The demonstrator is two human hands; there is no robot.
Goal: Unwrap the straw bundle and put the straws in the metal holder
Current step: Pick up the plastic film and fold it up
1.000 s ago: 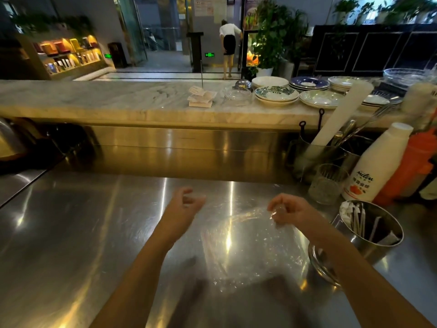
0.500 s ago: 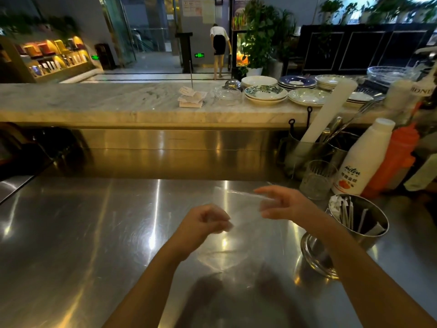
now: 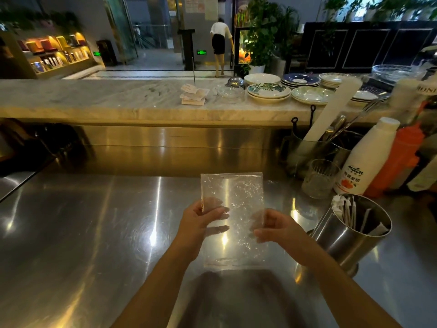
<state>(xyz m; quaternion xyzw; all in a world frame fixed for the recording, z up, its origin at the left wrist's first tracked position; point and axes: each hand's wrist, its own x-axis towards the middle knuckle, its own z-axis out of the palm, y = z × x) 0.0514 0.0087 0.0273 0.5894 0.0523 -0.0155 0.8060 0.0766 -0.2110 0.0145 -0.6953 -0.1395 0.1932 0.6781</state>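
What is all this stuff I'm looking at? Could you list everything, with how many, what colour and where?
Plastic wrapper: one, clear, crinkled, held flat above the counter.
Metal holder: one, silver, right of the hands, tilted, wrapped straws inside; count unclear.
Steel counter: one, silver, under everything near.
Glass tumbler: one, clear, behind the holder.
Bottle: one, white with orange fruit label, right side.
Orange bottle: one, beside the white one.
Utensil pots: at least two, metal, holding a white roll and tools.
Marble ledge: one, pale, behind the counter.
Plates: several stacks, white, blue, green-patterned, on the ledge.
Person: one, white top, dark skirt, far background.
Left hand: grips the wrapper's left edge.
Right hand: grips its right edge.
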